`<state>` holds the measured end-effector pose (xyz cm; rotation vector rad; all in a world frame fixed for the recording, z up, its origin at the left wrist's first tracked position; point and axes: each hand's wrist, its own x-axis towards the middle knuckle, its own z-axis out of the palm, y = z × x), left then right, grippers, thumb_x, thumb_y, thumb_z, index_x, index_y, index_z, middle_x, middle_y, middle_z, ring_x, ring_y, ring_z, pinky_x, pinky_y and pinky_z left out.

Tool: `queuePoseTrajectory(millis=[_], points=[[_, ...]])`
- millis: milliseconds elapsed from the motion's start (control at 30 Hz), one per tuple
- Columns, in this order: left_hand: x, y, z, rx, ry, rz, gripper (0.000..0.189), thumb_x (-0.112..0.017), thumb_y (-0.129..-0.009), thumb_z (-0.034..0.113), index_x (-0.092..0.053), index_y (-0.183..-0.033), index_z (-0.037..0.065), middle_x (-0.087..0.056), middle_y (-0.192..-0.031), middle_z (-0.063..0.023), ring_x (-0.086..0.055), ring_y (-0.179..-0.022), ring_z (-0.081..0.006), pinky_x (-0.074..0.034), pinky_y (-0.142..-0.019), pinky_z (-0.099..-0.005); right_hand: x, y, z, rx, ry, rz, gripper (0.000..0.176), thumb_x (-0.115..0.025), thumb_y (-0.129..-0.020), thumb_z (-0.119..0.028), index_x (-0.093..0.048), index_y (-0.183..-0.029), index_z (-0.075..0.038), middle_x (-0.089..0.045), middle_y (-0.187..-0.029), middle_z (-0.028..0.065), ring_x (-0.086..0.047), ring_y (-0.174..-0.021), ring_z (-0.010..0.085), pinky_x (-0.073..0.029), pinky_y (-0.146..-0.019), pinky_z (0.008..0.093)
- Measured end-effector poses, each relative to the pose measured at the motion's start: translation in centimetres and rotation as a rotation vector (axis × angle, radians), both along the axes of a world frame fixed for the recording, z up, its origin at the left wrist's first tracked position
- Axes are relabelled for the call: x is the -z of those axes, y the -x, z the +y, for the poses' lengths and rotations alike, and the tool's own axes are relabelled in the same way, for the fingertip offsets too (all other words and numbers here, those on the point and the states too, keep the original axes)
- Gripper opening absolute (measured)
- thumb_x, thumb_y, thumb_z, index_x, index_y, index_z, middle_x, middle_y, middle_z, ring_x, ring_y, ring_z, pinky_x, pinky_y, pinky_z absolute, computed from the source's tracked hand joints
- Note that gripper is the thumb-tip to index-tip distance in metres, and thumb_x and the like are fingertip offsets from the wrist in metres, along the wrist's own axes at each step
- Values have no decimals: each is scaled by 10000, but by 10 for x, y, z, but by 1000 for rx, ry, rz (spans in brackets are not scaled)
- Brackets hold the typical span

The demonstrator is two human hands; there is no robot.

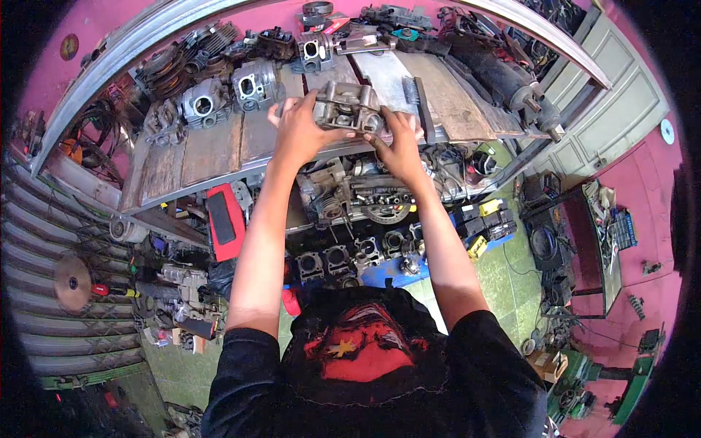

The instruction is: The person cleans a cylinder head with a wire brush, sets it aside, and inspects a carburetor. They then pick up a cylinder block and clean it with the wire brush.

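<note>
A grey metal engine part (346,104), which looks like a cylinder head, is held between both hands above the front edge of the wooden shelf (212,155). My left hand (301,130) grips its left side, with the thumb along the lower edge. On the right side my right hand (399,143) is closed round the part, its thumb near the bottom corner. To the left on the shelf stand two similar metal parts (255,85) (199,102). A dark wire brush (418,102) lies just right of my right hand.
More engine parts (314,51) line the shelf's back, with a dark exhaust (504,84) at right. Below are a crowded lower shelf (354,191), a red box (225,223) and cylinder blocks (337,257) on a blue surface. A metal frame bar (131,62) crosses upper left.
</note>
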<state>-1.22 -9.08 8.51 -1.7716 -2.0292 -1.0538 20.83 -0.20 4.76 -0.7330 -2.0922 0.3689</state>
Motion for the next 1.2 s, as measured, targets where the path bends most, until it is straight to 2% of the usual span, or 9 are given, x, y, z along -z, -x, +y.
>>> queuePoseTrajectory(millis=[233,333,433,533,700,833,1000,1167,1200], points=[[20,4,5,28,-94,-103,1087,-941,-596,660,-613,-1405,11,-700,-1247,-221,-516,-1348,-388,-238,-1143,-636,0,-3,10,-30,-61,-8,681,-811,-903,-316,-577,-1456,4,-680,-1266,189,-546,-1238,360,-284,-1103,520],[9,-11,11,-18,-109,18,1065,-931,-600,682,-633,-1382,23,-698,-1288,-169,-531,-1332,-363,-226,-1169,-594,-5,-2,15,-2,-53,-22,628,-784,-930,-297,-591,-1465,-33,-716,-1231,174,-556,-1225,351,-277,-1098,526],[0,-45,6,-331,-16,-103,946,-897,-631,706,-685,-1110,-82,-712,-1154,-224,-568,-1238,-380,-200,-1166,-648,-11,5,23,65,52,-56,536,-741,-972,-316,-635,-1453,-103,-733,-1230,153,-562,-1224,330,-260,-1105,531],[2,-61,3,-508,63,-181,959,-882,-659,706,-670,-1135,-99,-712,-1145,-239,-564,-1234,-405,-202,-1159,-657,-19,23,13,50,67,-106,582,-731,-985,-401,-625,-1469,-98,-700,-1219,177,-558,-1266,324,-275,-1128,500],[21,-47,0,-423,51,-206,890,-849,-755,608,-620,-1212,-120,-683,-1205,-274,-529,-1268,-413,-215,-1144,-662,-15,48,5,76,109,-36,722,-721,-959,-533,-595,-1488,-58,-663,-1276,220,-523,-1290,345,-271,-1143,523],[17,-51,-5,-340,51,-231,814,-846,-772,533,-617,-1201,-119,-668,-1234,-279,-520,-1274,-411,-233,-1133,-641,-21,64,4,103,233,-82,1108,-752,-812,-731,-413,-1592,-22,-610,-1430,286,-397,-1380,491,-198,-1170,635],[19,-58,-12,-254,23,-186,759,-877,-754,453,-613,-1195,-105,-688,-1172,-265,-524,-1266,-401,-247,-1130,-607,-21,79,33,117,298,-78,1039,-776,-803,-622,-440,-1574,-13,-623,-1425,277,-422,-1378,480,-202,-1182,631],[23,-42,-18,-263,-43,-141,522,-880,-784,459,-730,-1047,33,-721,-1100,-165,-567,-1210,-328,-249,-1124,-602,-29,68,73,-73,358,-143,975,-722,-849,-578,-428,-1611,-44,-596,-1456,293,-424,-1421,443,-214,-1227,571],[33,-26,-13,-280,-112,-103,677,-911,-726,536,-700,-1150,51,-710,-1147,-147,-564,-1205,-343,-299,-1102,-585,-32,63,76,-120,361,-201,978,-712,-859,-576,-405,-1631,-59,-575,-1472,300,-407,-1443,455,-202,-1239,573]])
